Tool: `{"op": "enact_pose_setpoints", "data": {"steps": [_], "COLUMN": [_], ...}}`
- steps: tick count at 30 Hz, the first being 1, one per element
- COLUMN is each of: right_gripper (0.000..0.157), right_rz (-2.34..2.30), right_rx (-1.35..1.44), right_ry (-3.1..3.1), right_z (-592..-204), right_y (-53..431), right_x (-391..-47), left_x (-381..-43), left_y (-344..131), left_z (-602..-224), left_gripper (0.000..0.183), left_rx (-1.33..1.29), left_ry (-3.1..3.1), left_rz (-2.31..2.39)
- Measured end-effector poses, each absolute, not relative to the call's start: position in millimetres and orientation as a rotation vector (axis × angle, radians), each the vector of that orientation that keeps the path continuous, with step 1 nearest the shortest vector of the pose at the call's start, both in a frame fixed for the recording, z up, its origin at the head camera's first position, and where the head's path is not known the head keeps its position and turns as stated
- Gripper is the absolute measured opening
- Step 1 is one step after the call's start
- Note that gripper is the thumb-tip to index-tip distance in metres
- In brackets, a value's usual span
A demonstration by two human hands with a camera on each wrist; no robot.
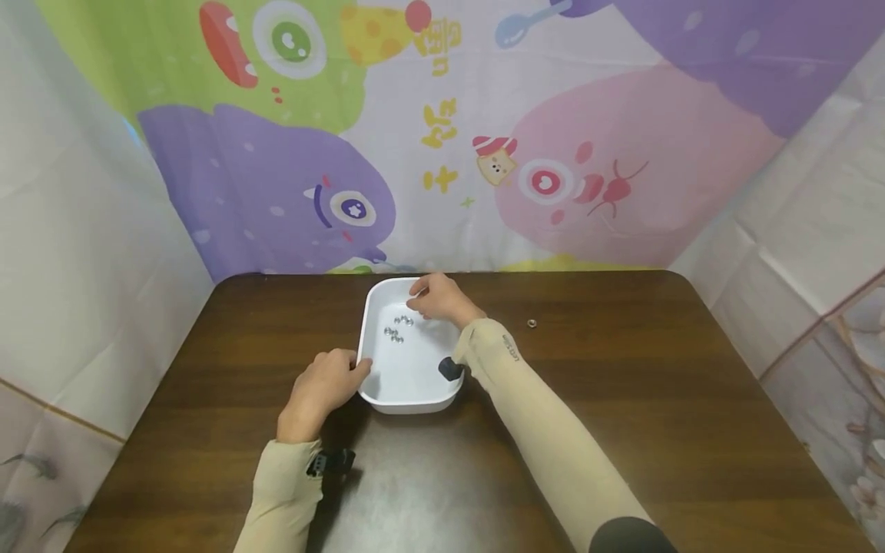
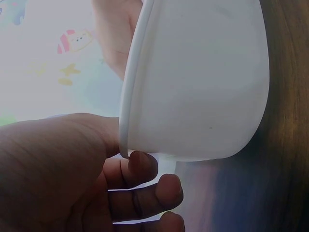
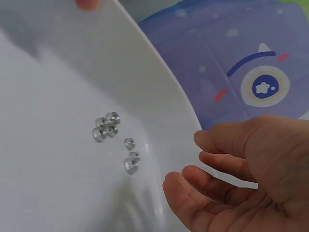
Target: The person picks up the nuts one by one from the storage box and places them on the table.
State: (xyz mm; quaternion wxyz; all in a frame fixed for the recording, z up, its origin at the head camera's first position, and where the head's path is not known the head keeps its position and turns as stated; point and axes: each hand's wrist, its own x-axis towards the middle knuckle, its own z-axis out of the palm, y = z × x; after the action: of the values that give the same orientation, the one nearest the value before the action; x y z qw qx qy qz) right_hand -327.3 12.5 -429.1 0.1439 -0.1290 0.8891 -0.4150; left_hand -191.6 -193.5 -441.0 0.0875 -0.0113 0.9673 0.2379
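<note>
A white tray (image 1: 415,384) stands near the table's far edge. My left hand (image 1: 328,382) grips its left rim, with the thumb over the rim and fingertips (image 2: 169,188) below it outside. Several small shiny, silvery round pieces (image 1: 394,335) lie in two loose clusters on the tray floor; the right wrist view shows these pieces (image 3: 107,126) close up. Above the tray's far right part is my right hand (image 1: 442,298), its fingers loosely bent. Thumb and fingers are apart in the right wrist view, and nothing shows between them.
One more small shiny piece (image 1: 531,323) lies on the brown wooden table (image 1: 622,399), right of the tray. A cartoon-printed cloth (image 1: 442,223) hangs behind the table's far edge. Pale cloths hang at both sides.
</note>
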Motion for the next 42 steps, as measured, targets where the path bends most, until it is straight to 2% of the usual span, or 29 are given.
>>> {"op": "enact_pose_setpoints", "data": {"steps": [42], "right_gripper": [0.015], "right_rz": [-0.789], "right_rx": [-0.466], "right_ry": [2.666], "right_z": [-448], "right_y": [-8], "right_x": [-334], "left_x": [-191], "left_y": [-197], "left_z": [-441], "left_gripper": [0.033], "left_rx": [-0.017], "left_ry": [2.899], "left_rz": [0.703]}}
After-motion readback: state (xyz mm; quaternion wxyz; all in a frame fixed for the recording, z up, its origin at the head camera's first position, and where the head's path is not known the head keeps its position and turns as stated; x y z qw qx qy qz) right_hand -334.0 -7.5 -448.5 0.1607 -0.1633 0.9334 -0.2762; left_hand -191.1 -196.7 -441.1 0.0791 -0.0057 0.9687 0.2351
